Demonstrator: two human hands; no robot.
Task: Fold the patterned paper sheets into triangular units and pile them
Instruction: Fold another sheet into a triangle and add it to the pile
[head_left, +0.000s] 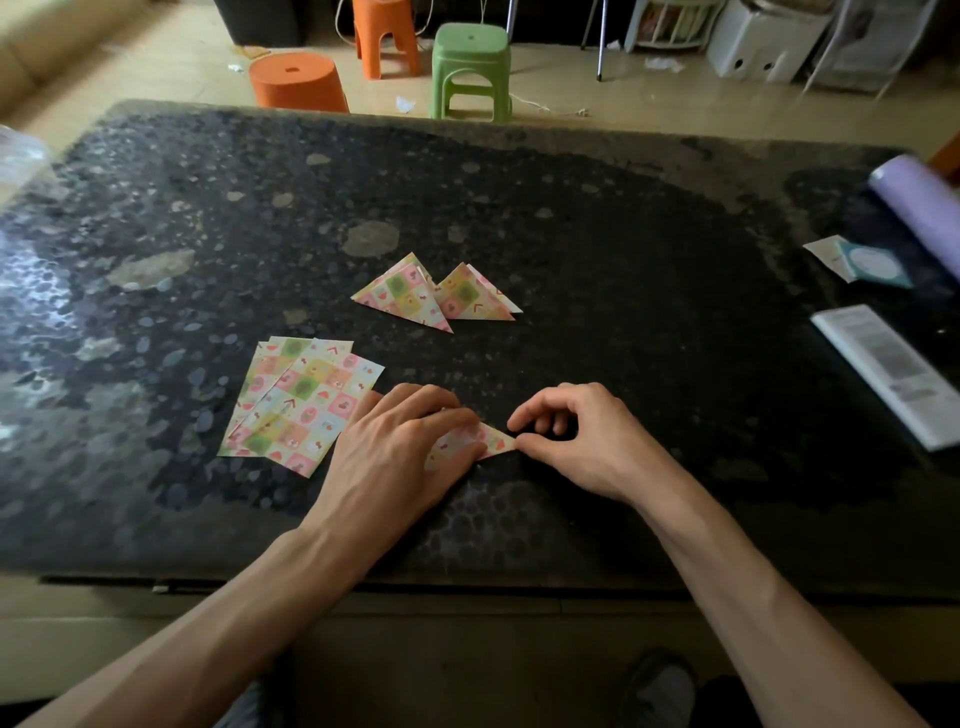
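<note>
Patterned sheet (488, 441), half folded, lies on the near counter (623, 260) in the head view. The left grip (400, 447) presses flat-fingered on it, and the right grip (582, 441) pinches its right tip. If the pressing fingers slide, the crease could skew, and the unit would sit badly on the folded triangles (410, 296) farther off.

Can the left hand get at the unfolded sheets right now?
Probably yes: the unfolded sheets lie just beside the left hand, nothing between them, though that hand presses the half-folded paper.

The print on the white leaflet (893, 369) is too blurred to read
</note>
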